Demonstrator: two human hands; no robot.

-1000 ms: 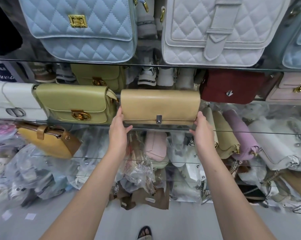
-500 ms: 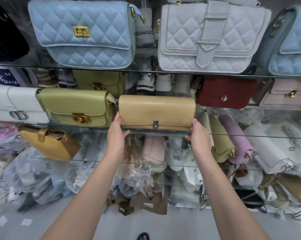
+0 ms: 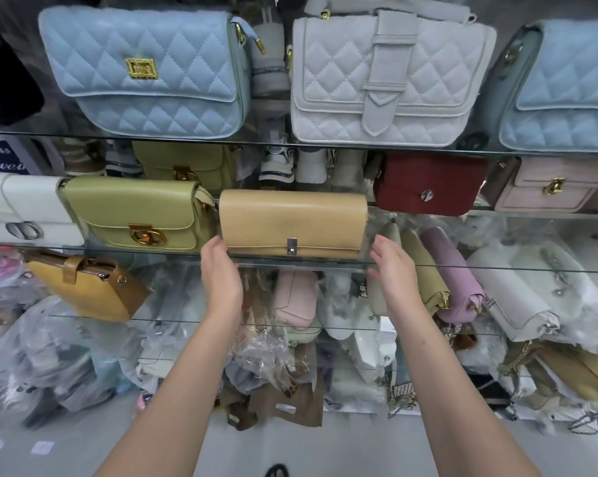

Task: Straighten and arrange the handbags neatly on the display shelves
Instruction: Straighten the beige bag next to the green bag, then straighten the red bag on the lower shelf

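Both open hands flank the tan handbag (image 3: 293, 223), unlabelled

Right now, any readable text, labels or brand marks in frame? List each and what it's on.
"Hewe..." in white script, cut off and partly blurred: dark blue item at the far left, behind the glass shelf.
Black print on a white package under that shelf: too blurred to read.
Bag clasps, e.g. tan handbag: no legible lettering.

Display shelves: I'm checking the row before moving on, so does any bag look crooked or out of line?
Yes. The mustard bag on the lower left glass shelf sits tilted and turned at an angle, unlike the tan bag and green bag, which stand square, facing front.
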